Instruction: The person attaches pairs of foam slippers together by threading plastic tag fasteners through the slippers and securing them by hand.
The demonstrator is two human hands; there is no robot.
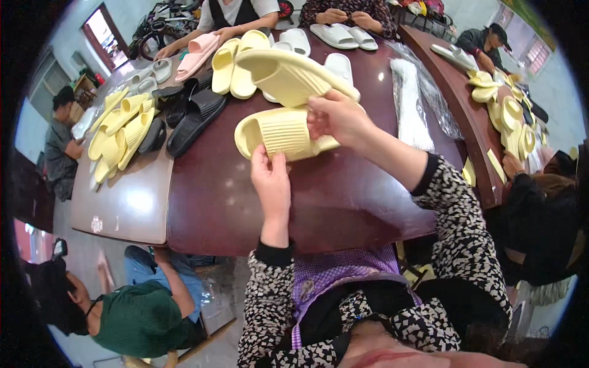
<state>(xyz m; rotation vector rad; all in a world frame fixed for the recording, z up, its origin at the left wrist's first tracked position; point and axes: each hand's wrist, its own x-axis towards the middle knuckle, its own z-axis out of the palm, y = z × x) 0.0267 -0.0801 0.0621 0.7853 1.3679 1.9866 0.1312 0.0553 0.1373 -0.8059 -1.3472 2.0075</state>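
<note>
Both my hands are above the dark red table (202, 205), near its middle. My left hand (272, 181) pinches the near edge of a pale yellow slipper (285, 132), whose ribbed strap faces up and whose open end lies to the left. Just above and behind it, a second yellow slipper (279, 73) is held tilted by my right hand (340, 119), with the fingers closed at its strap. The right hand hides part of the lower slipper's right end. Behind the raised slipper, white slippers (337, 66) show only partly.
Black slippers (196, 119) and a heap of yellow slippers (123, 135) lie at left. Further back are a pink pair (199, 52), another yellow pair (236, 67) and a light grey pair (343, 37). Clear plastic bags (412, 104) lie at right. Several people sit around the tables.
</note>
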